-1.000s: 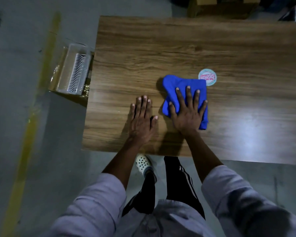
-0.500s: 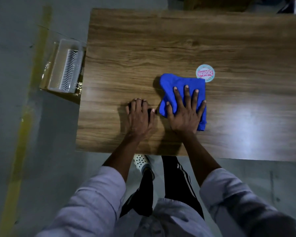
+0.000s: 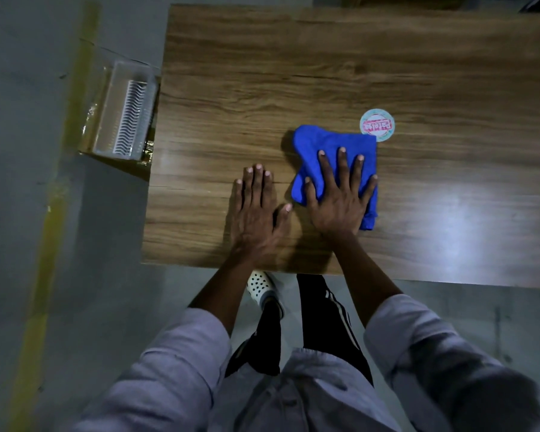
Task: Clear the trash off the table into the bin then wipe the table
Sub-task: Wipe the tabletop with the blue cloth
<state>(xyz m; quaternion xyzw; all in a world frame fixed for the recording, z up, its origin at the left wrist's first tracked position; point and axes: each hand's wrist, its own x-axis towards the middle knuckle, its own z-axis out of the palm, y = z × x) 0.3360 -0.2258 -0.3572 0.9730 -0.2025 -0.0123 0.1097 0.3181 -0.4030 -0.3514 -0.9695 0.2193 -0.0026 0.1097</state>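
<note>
Two flat, straight-fingered palms: left hand (image 3: 256, 213) on table (image 3: 293, 73), right hand (image 3: 340, 198) atop blue cloth (image 3: 312, 145).

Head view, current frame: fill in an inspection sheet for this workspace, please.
Surface: wooden table, glare patch at its right.
Job's things: blue cloth lying on the table; box on the floor beside the table's left edge, clear plastic tray in it.
Clutter: round printed disc at the cloth's far right corner.
Hands: left hand flat on bare wood; right hand pressing the cloth, fingers spread.
Cables: nothing seen.
Surroundings: grey floor, yellow line; shoe by the near edge.
</note>
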